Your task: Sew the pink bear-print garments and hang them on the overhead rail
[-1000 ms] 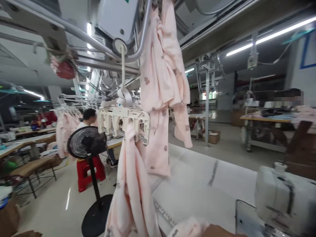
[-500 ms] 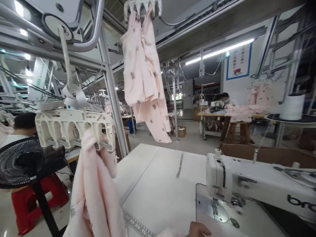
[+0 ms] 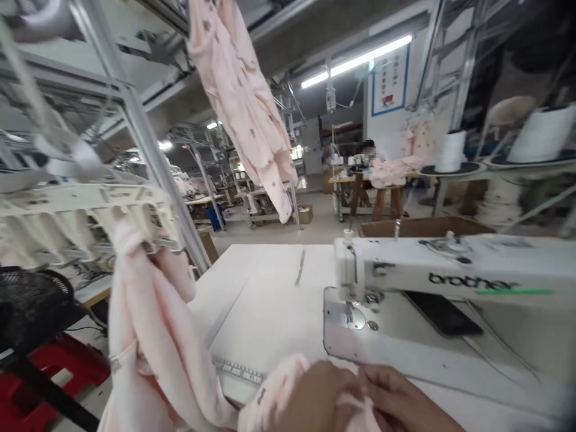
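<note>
A person's left hand [image 3: 310, 396] and right hand [image 3: 398, 399] sit at the near edge of the white tabletop [image 3: 270, 288], side by side and close together. The fingers [image 3: 382, 381] of both hands are curled narrowly around a bunched fold of a pale pink garment [image 3: 148, 324] with small brown bear prints. The cloth runs from between the hands over the near left part of the tabletop, drops past the edge, and rises to a white plastic hanger rack [image 3: 85, 210] at the left, where it is clipped.

Just ahead of the hands, a white Brother sewing machine [image 3: 432, 264] stands on the right part of the tabletop, its steel needle plate [image 3: 346, 315] close to the bunched cloth. A metal ruler [image 3: 238, 370] lies along the tabletop near the hands, and a black flat rectangular object [image 3: 443, 313] lies under the machine's arm.

A second pink garment [image 3: 238, 102] hangs overhead. Cones of white thread [image 3: 542, 135] stand at upper right, beyond a cardboard box [image 3: 423, 227]. Down at the left are a black fan [image 3: 27, 306] and a red stool [image 3: 49, 366]. Farther off, a co-worker [image 3: 369, 150] sits at a table with pink cloth piled on it.
</note>
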Demonstrator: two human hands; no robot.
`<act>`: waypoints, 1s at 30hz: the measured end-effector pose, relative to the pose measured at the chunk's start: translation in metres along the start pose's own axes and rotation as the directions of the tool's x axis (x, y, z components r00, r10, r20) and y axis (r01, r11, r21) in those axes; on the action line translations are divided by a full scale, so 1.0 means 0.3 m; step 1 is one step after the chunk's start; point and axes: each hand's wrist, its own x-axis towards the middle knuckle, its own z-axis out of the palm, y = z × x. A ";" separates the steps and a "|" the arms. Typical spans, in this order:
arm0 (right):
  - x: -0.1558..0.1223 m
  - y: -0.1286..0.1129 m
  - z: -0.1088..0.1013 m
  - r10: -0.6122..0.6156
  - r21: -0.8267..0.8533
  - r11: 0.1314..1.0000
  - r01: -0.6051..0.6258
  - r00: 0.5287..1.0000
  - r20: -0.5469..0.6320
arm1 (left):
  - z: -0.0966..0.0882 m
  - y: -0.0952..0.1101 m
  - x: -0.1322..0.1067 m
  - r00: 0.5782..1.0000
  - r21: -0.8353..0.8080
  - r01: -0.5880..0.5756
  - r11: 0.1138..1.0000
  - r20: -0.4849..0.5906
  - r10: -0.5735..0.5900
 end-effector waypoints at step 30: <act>-0.003 -0.078 0.049 0.004 0.386 0.922 0.022 0.998 -0.066 | 0.017 -0.062 0.003 0.958 -0.190 0.284 0.940 0.082 -0.273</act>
